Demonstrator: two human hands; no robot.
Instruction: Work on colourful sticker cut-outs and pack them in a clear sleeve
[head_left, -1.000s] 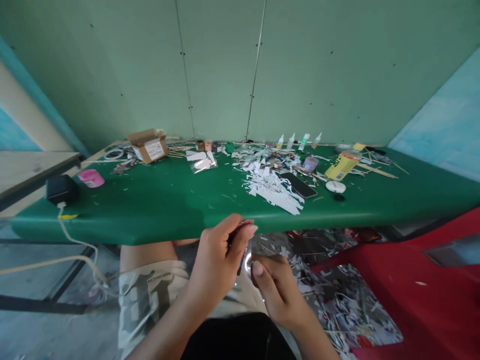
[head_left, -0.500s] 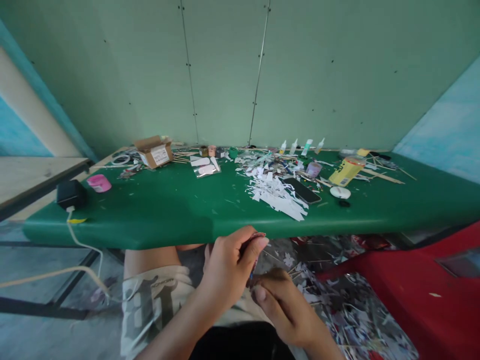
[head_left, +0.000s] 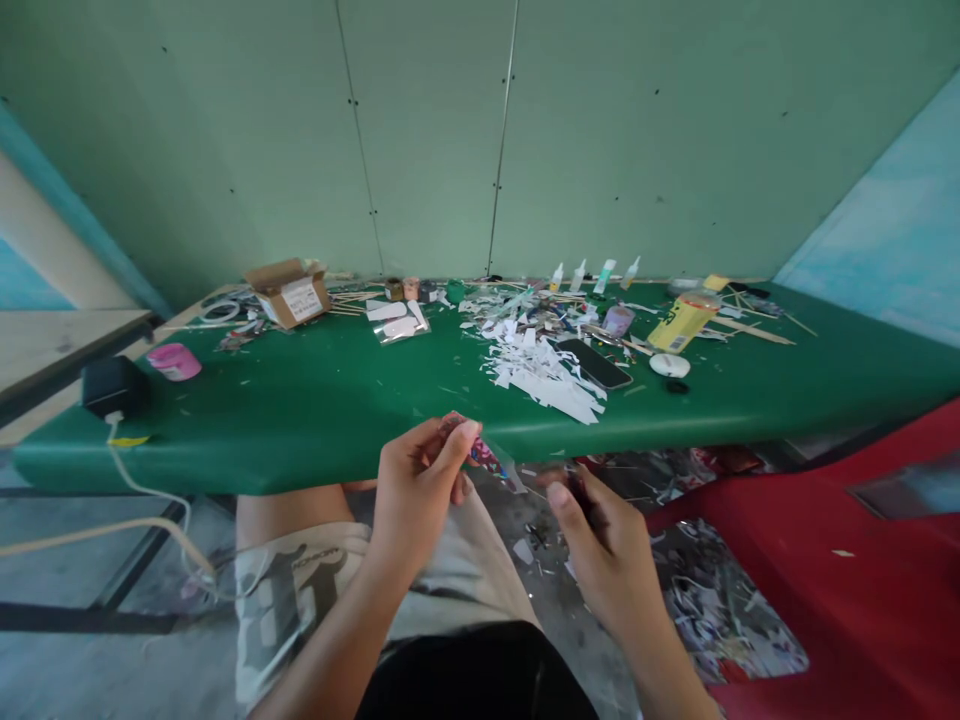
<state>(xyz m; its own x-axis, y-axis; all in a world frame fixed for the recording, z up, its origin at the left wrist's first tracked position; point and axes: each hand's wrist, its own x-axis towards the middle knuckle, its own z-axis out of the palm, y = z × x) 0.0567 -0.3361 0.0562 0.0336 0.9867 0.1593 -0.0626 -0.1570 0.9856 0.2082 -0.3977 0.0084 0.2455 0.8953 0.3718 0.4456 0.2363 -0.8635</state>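
Observation:
My left hand (head_left: 420, 475) pinches a small patterned piece in a clear wrapper (head_left: 486, 457), holding it just below the front edge of the green table (head_left: 322, 400). A short way to its right, my right hand (head_left: 600, 530) has its fingers curled around something small and dark that I cannot make out. Both hands hover over my lap, apart from each other.
On the table lie a pile of white paper scraps (head_left: 544, 375), a black phone (head_left: 596, 363), a yellow tube (head_left: 682, 320), small glue bottles (head_left: 592, 275), a cardboard box (head_left: 289, 290), a pink lid (head_left: 174, 360) and a black charger (head_left: 111, 385). A red chair (head_left: 840, 570) stands to the right; scraps litter the floor.
My hands have come apart: the left rose with the wrapped piece, and the right moved off to the right and away from it.

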